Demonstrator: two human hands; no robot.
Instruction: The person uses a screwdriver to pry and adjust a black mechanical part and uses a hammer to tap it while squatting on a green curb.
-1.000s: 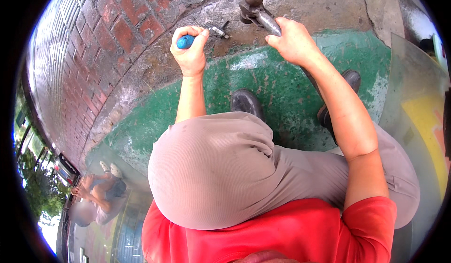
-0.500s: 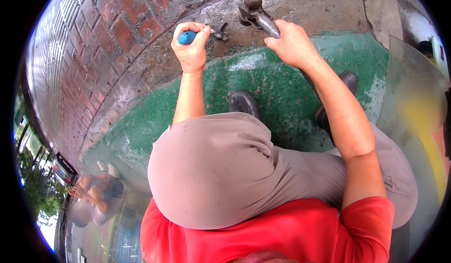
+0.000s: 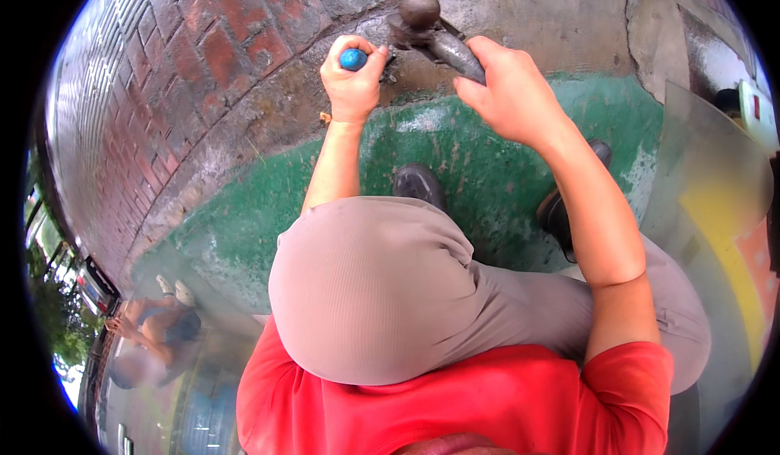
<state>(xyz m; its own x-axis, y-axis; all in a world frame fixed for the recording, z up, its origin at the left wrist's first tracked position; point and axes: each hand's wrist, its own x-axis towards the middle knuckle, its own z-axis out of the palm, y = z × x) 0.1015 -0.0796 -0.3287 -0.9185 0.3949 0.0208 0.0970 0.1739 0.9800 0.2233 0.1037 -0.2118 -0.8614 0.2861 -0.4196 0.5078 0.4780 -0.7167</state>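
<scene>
My left hand [image 3: 354, 89] is closed around a tool, and only the rounded blue end of its handle [image 3: 353, 59] shows above the fist. My right hand [image 3: 513, 89] grips a dark hammer-like tool with a round ball end [image 3: 419, 10] and a thick grey part running back into the fingers. The ball end is up and to the right of the blue handle, apart from it in the picture. Beside my left fingers a small dark metal piece [image 3: 390, 67] shows in part; the rest is hidden. Both hands are over the pavement.
Wet red bricks [image 3: 213, 53] lie at the upper left, bordering a concrete strip [image 3: 536, 20]. Nearer is green-painted ground [image 3: 479, 158] under my dark shoes [image 3: 419, 185]. My raised knee [image 3: 366, 284] fills the middle. Another person [image 3: 162, 333] sits at the far left.
My left hand has moved slightly right with the blue-handled tool. The hammer-like tool's ball end has shifted a little left, closer to it. The metal piece is now mostly covered.
</scene>
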